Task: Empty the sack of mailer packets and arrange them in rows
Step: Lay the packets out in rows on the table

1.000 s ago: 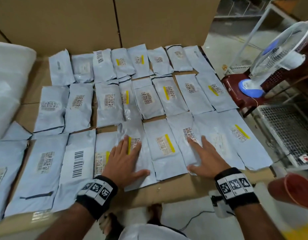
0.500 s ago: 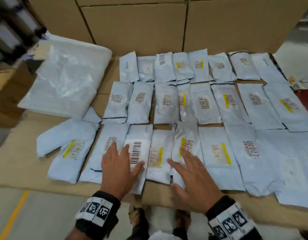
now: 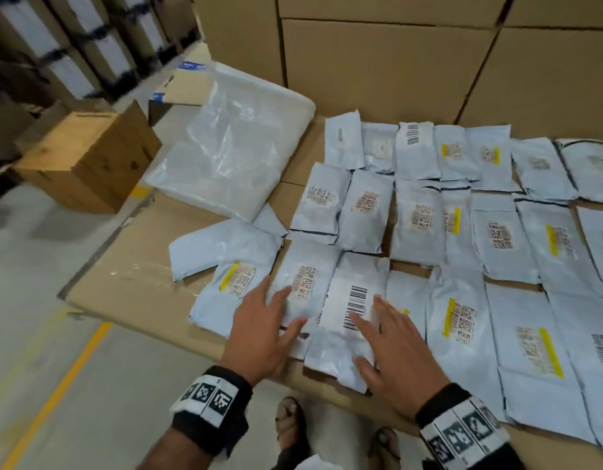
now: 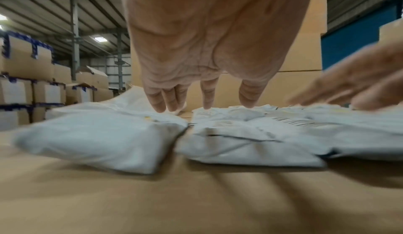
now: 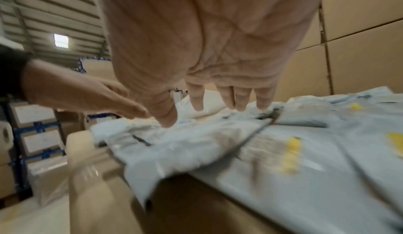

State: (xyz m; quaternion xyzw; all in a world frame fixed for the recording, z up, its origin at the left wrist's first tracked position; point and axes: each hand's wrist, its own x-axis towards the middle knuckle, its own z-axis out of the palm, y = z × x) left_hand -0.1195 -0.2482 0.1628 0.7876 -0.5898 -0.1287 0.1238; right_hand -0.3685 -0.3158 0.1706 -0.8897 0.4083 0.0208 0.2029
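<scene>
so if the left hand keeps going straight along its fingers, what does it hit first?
Likely the mailer with the dense code label: the left hand has open fingers pointing over it. Whether they already touch it is unclear. Beyond lies the middle-row packet.
</scene>
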